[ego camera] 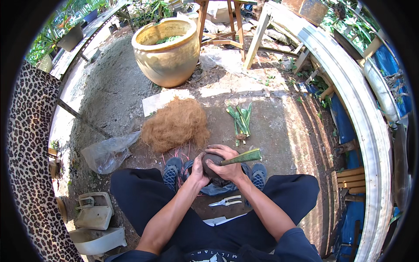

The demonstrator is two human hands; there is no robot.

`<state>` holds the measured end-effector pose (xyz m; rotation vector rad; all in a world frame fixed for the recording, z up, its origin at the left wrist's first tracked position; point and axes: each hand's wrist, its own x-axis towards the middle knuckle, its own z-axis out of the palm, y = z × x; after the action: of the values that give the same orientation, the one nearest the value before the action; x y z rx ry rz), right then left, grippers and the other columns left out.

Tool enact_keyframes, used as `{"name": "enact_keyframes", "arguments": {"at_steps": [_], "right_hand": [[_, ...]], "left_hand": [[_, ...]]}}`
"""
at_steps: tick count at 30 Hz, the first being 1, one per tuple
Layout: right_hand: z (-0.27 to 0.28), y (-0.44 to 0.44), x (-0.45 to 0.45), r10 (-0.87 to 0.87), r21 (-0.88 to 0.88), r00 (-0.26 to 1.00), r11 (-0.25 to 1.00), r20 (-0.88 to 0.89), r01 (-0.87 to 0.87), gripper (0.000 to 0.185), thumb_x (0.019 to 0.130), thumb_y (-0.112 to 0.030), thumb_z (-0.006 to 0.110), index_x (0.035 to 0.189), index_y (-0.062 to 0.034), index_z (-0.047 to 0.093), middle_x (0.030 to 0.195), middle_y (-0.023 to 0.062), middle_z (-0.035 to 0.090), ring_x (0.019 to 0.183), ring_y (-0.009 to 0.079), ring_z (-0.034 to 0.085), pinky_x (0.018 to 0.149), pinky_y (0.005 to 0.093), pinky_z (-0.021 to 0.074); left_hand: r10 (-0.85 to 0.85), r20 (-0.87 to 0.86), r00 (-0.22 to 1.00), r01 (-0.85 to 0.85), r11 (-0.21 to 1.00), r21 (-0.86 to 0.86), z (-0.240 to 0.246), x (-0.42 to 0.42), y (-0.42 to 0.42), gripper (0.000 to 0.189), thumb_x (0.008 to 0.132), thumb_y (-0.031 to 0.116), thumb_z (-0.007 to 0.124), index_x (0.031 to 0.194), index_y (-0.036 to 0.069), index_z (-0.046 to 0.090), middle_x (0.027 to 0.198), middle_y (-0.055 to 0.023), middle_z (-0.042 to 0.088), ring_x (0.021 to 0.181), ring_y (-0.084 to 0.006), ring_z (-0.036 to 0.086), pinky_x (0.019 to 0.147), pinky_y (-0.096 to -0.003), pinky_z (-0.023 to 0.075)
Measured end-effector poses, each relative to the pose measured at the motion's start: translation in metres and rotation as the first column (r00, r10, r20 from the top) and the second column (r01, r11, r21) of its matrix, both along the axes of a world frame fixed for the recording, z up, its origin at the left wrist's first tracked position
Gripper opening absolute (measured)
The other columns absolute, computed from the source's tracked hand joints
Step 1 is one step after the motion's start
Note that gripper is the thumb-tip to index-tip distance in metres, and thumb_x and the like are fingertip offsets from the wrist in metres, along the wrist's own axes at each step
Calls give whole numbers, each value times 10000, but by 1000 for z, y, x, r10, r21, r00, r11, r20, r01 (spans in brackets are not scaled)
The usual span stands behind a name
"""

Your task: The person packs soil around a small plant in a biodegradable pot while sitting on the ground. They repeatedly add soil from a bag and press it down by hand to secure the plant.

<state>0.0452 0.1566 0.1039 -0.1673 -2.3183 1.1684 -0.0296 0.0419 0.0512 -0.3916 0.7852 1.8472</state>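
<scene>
Between my two palms sits a dark ball of soil point(209, 166), with a green snake plant leaf point(244, 156) sticking out of it to the right. My left hand point(198, 168) cups the ball's left side. My right hand point(228, 163) wraps its far and right sides, its thumb near the base of the leaf. Under the hands, a dark plastic bag point(219, 189) holding soil stands between my shoes. Pruning shears point(226, 201) lie on the ground on the near side of the bag. Farther off lie several cut snake plant leaves point(241, 121).
A heap of brown coconut fibre point(176, 124) lies ahead to the left, beside a clear plastic bag point(109, 152). Beyond stand a large glazed pot point(165, 55) and a wooden stool point(222, 41). White plastic containers point(98, 240) rest at near left. A long corrugated metal sheet point(347, 72) curves along the right.
</scene>
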Motion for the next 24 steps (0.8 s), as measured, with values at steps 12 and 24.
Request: {"name": "enact_keyframes", "arguments": {"at_steps": [12, 24], "right_hand": [[-7, -1, -5, -27, 49, 999, 998, -42, 29, 444, 739, -303, 806, 1091, -44, 731, 1149, 168, 706, 1064, 340, 678, 943, 411, 525], [1, 12, -14, -150, -184, 970, 965, 193, 186, 549, 744, -422, 847, 1110, -28, 734, 1180, 194, 693, 1078, 311, 682, 947, 379, 511]], "left_hand": [[96, 37, 995, -95, 995, -27, -3, -3, 1, 502, 977, 436, 396, 1266, 85, 608, 1229, -146, 659, 1164, -308, 630, 1017, -502, 502], [83, -6, 997, -83, 997, -1, 4, 0, 2, 591, 1016, 538, 352, 1404, 125, 524, 1358, -110, 602, 1238, -291, 597, 1021, -523, 489]]}}
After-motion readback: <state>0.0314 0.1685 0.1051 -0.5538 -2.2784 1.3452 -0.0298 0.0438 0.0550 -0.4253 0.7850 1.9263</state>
